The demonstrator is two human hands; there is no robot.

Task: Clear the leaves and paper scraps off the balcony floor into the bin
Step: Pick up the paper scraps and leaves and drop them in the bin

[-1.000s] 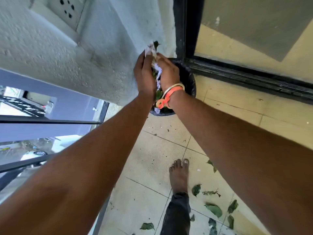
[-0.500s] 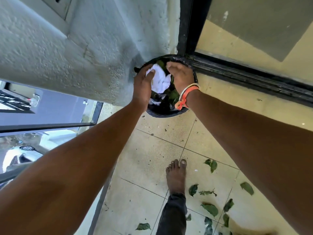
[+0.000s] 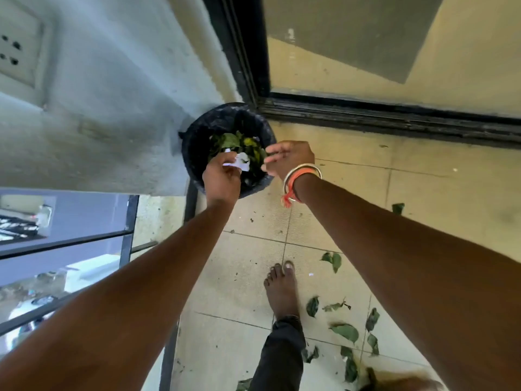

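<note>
A round bin (image 3: pixel 194 142) lined with a black bag stands in the corner between wall and door frame. Green and yellow leaves (image 3: pixel 236 141) lie inside it. Over the bin's near rim, my left hand (image 3: pixel 221 179) pinches a white paper scrap (image 3: pixel 244 162) at its fingertips. To the right of the bin, my right hand (image 3: pixel 287 158) hovers with fingers spread and nothing in it, bangles on its wrist. More green leaves (image 3: pixel 345 331) lie scattered on the floor tiles at lower right, and a tiny white scrap (image 3: pixel 311 274) sits near my bare foot (image 3: pixel 282 292).
A rough grey wall (image 3: pixel 112 108) with a socket plate (image 3: pixel 14 55) fills the upper left. The black sliding-door track (image 3: pixel 380 119) runs along the far side. A metal railing (image 3: pixel 127 221) borders the balcony on the left, with a drop beyond it.
The handful of leaves and paper has dropped into the bin. Both hands have pulled back toward me from over the bin, the right one moving off to the right.
</note>
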